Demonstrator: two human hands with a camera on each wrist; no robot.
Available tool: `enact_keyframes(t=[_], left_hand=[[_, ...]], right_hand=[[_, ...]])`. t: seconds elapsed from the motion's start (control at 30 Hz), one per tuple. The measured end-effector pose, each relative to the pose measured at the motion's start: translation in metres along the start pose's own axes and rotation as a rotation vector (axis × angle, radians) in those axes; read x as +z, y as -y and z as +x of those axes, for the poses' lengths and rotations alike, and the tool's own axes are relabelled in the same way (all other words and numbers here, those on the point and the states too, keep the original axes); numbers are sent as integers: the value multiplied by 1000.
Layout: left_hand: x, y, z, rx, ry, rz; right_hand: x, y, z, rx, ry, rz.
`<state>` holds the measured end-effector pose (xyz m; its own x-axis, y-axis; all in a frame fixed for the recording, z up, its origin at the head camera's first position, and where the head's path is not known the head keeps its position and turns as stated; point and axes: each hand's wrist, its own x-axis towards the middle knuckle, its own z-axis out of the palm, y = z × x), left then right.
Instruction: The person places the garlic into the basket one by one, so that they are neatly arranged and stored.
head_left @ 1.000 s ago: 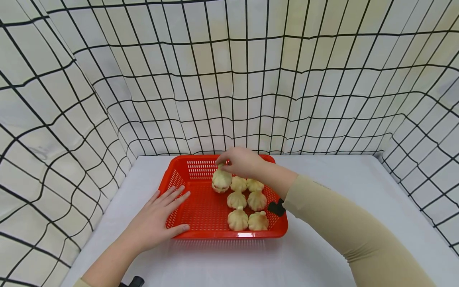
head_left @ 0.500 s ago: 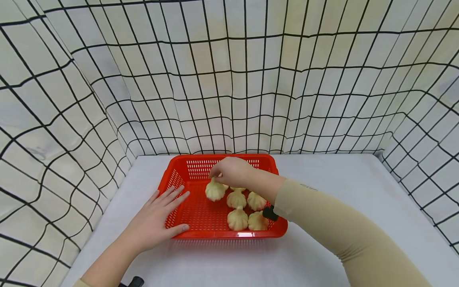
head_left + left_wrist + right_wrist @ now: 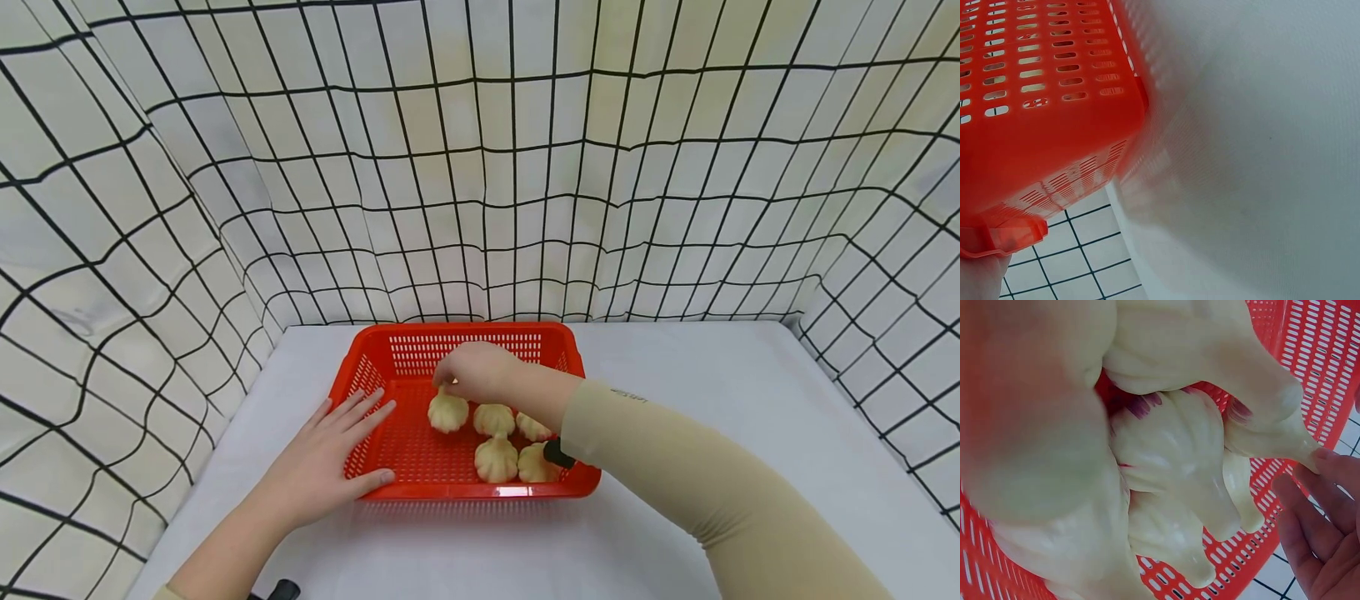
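My right hand (image 3: 476,369) reaches into a red plastic basket (image 3: 420,492) and pinches a garlic bulb (image 3: 448,414) by its neck. In the right wrist view, the thumb and a finger meet at the tip of that bulb's neck (image 3: 1288,439). Several other pale bulbs, such as the front one (image 3: 496,460), sit in rows at the basket's right side; my right hand and forearm hide some of them. My left hand (image 3: 318,467) rests on the left rim with its fingers spread and straight. Only a bit of it (image 3: 982,278) shows in the left wrist view.
The basket stands on a white-covered table (image 3: 697,392). White walls behind a black grid (image 3: 536,183) rise at the back and both sides. Purple streaks mark some bulbs (image 3: 1169,440) in the right wrist view.
My right hand has brought the garlic bulb left, down and toward me within the basket, from beside the back row to left of the middle one. The left hand has stayed put.
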<state>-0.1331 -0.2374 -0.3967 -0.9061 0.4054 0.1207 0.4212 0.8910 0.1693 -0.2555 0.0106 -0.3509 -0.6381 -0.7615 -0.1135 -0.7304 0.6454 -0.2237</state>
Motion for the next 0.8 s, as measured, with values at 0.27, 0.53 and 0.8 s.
enact_keyframes(t=[0.27,0.53,0.8], left_hand=[[0,0,0,0,-1,0],[-1,-1,0,3,1,-1],[-1,-2,0,-1,6,-4]], right_hand=[[4,-6,0,-35,35,-40],[7,-8,-1,-24,67,-27],[6,-10,-3,0,91,-8]])
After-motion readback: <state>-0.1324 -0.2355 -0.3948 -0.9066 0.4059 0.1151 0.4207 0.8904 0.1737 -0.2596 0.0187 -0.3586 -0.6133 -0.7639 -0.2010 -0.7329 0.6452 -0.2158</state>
